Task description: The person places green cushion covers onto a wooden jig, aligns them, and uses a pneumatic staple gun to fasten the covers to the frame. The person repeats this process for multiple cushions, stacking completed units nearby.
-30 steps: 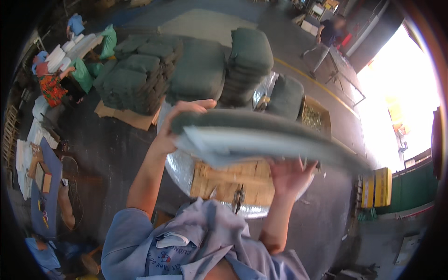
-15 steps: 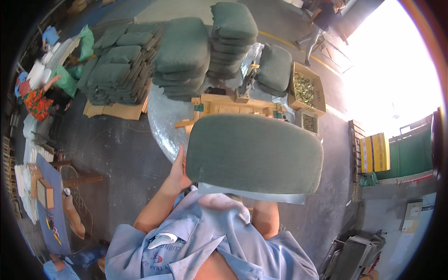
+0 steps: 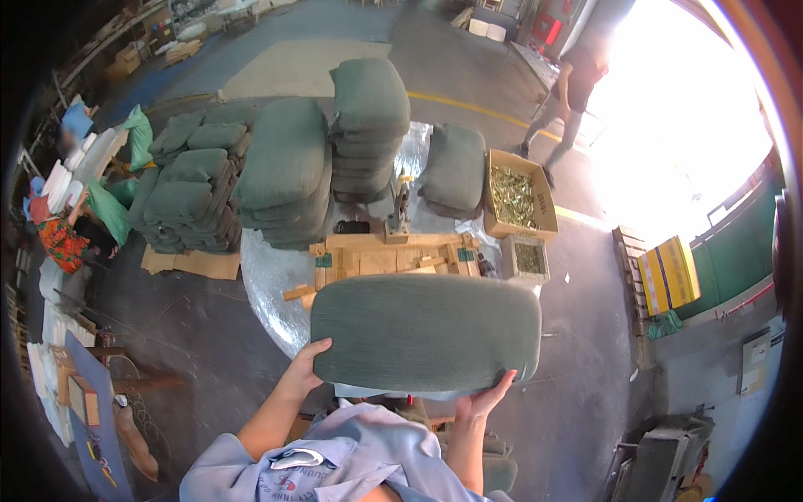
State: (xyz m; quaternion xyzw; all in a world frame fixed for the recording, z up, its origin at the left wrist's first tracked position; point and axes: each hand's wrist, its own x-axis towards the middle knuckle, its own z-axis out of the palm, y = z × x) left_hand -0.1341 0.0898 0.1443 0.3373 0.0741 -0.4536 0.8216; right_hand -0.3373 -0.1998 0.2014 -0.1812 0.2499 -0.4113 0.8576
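Observation:
Between my hands I hold a green fabric-covered cushion (image 3: 427,330), its broad face toward me and a pale sheet edge showing along its bottom. My left hand (image 3: 311,361) grips the lower left edge, thumb on the near side and fingers mostly hidden behind. At the lower right corner, my right hand (image 3: 492,395) has its thumb against the edge; its other fingers are largely out of sight. Just beyond the cushion lies a wooden jig frame (image 3: 368,255) with a metal clamp (image 3: 400,209) at its far side, on a plastic-covered round table (image 3: 272,289).
Stacks of green cushions stand behind the jig, one tall stack (image 3: 368,125) in the middle. A cardboard box (image 3: 548,213) of small metal parts and a smaller box (image 3: 535,272) sit at the right. A person (image 3: 569,92) walks by the bright doorway; others work at far left.
The cushion is lower and slightly left in view, and my right hand now shows on its lower right corner. My view has tilted up, and the person by the doorway has shifted position.

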